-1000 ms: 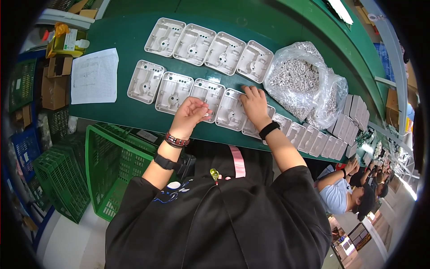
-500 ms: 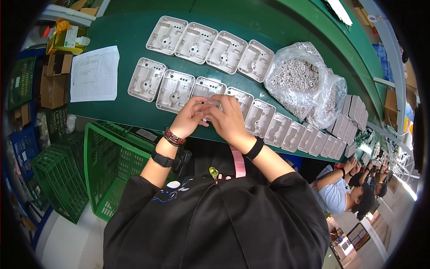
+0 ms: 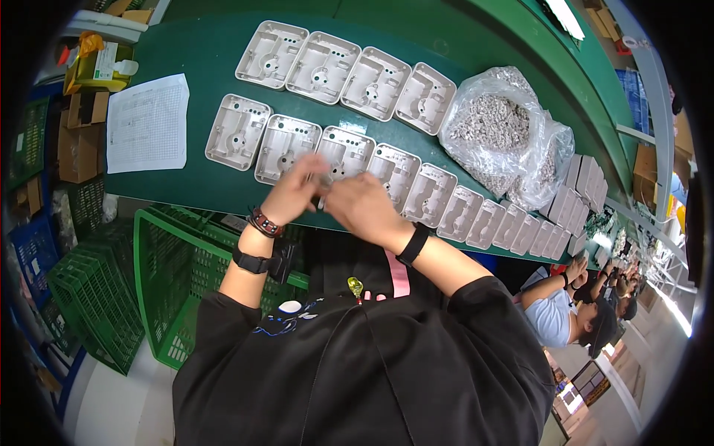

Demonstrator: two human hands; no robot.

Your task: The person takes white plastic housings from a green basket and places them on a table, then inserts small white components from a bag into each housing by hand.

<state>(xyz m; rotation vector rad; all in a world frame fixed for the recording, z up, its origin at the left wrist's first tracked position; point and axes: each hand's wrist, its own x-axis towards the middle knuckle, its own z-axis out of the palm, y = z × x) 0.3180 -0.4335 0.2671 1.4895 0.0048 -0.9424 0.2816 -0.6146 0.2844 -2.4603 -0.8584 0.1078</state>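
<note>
My left hand (image 3: pixel 286 196) hovers over the near row of pale grey housings, smeared by motion, so its fingers cannot be read. Close beside it, my right hand (image 3: pixel 363 208) is closed, its fingers curled toward the left one. Whatever sits between the fingertips is too small and blurred to name. Just beyond the hands lie a housing (image 3: pixel 346 149) partly behind my right hand and another housing (image 3: pixel 285 137) partly covered by my left. These open trays have rounded corners, molded ribs and a round boss inside.
Several more housings (image 3: pixel 323 68) form a back row. Clear plastic bags of small metallic-looking parts (image 3: pixel 491 123) rest to the right, near stacked grey pieces (image 3: pixel 569 208). A printed sheet (image 3: pixel 149 123) lies left. Green crates (image 3: pixel 156 297) stand below the table edge. Other people (image 3: pixel 554 316) work at far right.
My hands, held together before, have come slightly apart; the left has moved left and blurred. My right hand has dropped a little and turned its back upward. The view has shifted slightly.
</note>
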